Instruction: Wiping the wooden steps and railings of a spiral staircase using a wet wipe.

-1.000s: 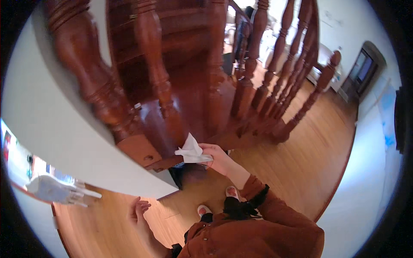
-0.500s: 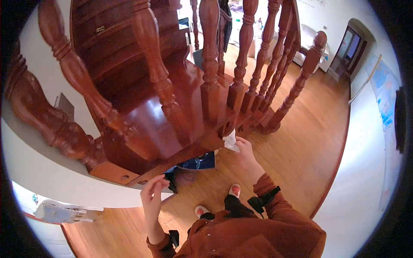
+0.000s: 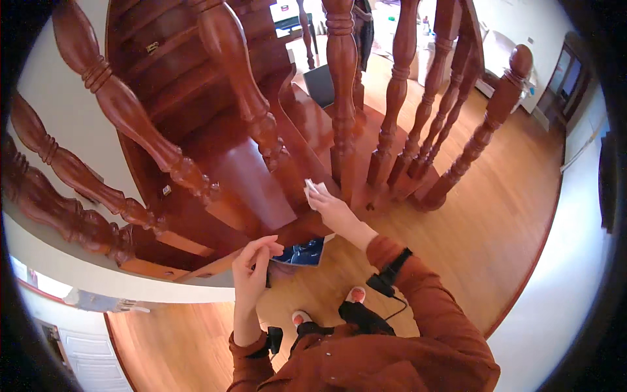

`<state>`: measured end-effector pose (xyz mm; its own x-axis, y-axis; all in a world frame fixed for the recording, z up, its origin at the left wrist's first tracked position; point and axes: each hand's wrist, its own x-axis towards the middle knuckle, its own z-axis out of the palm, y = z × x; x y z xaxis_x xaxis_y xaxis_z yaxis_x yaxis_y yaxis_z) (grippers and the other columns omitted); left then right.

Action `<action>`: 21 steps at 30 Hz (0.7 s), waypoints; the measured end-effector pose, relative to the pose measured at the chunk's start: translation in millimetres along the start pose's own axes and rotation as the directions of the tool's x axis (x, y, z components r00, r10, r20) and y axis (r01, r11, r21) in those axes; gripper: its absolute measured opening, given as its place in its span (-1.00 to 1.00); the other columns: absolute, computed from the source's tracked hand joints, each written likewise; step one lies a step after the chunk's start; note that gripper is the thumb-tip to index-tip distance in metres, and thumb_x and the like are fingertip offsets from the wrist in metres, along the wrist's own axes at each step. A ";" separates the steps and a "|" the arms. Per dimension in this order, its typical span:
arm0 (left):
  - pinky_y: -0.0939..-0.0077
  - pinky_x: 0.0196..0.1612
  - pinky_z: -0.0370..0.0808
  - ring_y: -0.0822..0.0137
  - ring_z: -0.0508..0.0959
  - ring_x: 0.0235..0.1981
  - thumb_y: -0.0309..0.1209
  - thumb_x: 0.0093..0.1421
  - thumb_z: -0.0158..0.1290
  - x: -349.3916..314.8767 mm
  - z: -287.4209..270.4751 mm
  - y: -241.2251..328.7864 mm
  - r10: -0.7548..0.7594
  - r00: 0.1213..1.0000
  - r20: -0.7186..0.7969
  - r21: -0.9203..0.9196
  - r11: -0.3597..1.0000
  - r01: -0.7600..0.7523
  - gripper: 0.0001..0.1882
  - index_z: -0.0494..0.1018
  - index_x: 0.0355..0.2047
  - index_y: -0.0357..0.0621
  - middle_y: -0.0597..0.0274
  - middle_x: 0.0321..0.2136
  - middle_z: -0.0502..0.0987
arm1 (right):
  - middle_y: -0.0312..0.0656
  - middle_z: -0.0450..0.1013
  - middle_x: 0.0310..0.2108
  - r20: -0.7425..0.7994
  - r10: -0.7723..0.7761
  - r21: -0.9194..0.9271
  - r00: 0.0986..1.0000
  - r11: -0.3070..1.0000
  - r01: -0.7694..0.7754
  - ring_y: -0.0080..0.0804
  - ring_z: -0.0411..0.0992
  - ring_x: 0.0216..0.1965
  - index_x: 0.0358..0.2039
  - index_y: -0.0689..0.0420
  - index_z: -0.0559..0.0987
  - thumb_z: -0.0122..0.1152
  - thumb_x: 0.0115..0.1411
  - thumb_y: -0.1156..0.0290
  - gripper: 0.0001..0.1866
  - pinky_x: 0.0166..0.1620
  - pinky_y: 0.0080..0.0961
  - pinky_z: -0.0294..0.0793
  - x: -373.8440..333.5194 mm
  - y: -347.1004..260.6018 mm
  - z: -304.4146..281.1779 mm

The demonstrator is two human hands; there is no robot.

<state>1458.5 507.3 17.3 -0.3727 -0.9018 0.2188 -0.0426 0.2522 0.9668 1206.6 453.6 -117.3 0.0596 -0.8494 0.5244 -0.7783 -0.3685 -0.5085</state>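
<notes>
A crumpled white tissue [image 3: 311,187] is pinched in my right hand [image 3: 332,208], held by the wooden stair tread between two turned balusters. Close to it rises a reddish-brown baluster [image 3: 343,85]. My left hand [image 3: 251,268] hovers below the tread's outer edge, its fingers loosely bent and nothing visible in them. The glossy tread [image 3: 241,176] reflects light beneath both hands' reach. Part of my right hand's grip is hidden behind its own fingers.
A thick newel post [image 3: 480,124] ends the railing on the right. Under the stairs lies a dark blue flat item [image 3: 304,253]. Wooden flooring [image 3: 450,261] stretches right to a white wall. A curved white ledge [image 3: 150,287] borders the left side.
My right hand has moved left and up with the tissue, from the stair edge to between the balusters. My left hand has shifted right and slightly up. The view has shifted too.
</notes>
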 end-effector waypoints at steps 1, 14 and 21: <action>0.59 -0.13 0.48 0.42 0.58 -0.26 -0.55 0.36 -0.13 -1.5 4.6 0.4 -0.023 1.000 -0.014 0.019 1.000 0.023 -0.76 0.50 -0.07 -0.26 0.16 -0.32 0.60 | -0.06 0.25 0.24 0.071 -0.054 0.028 0.996 0.998 0.052 -0.03 0.18 0.28 0.06 0.12 0.46 0.01 0.01 0.76 -0.45 0.21 -0.30 0.35 -6.5 -4.1 -14.8; 0.54 -0.10 0.50 0.39 0.58 -0.25 -0.57 0.35 -0.12 13.1 32.8 12.8 -0.037 0.990 -0.137 0.110 0.993 0.052 -0.77 0.49 -0.07 -0.30 0.16 -0.31 0.59 | -0.05 0.45 0.04 0.161 -0.056 0.621 0.985 0.782 -0.057 -0.31 0.42 0.03 0.11 0.18 0.44 -0.01 0.25 0.44 -0.60 0.13 -0.41 0.32 97.9 69.4 44.3; 0.51 -0.10 0.52 0.38 0.58 -0.26 -0.57 0.35 -0.13 52.2 34.3 3.4 0.019 0.990 -0.140 0.074 0.997 -0.009 -0.76 0.49 -0.07 -0.31 0.15 -0.31 0.59 | -0.26 0.42 -0.19 0.342 -0.329 0.905 0.880 0.366 -0.215 -0.44 0.33 -0.10 -0.15 0.13 0.41 -0.26 0.35 0.39 -0.77 0.05 -0.46 0.22 102.5 103.0 71.5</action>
<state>1407.1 473.1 27.5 -0.2403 -0.9370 0.2535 -0.1080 0.2854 0.9523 1177.2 301.6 -164.7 0.5221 -0.7558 0.3952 0.2684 -0.2942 -0.9173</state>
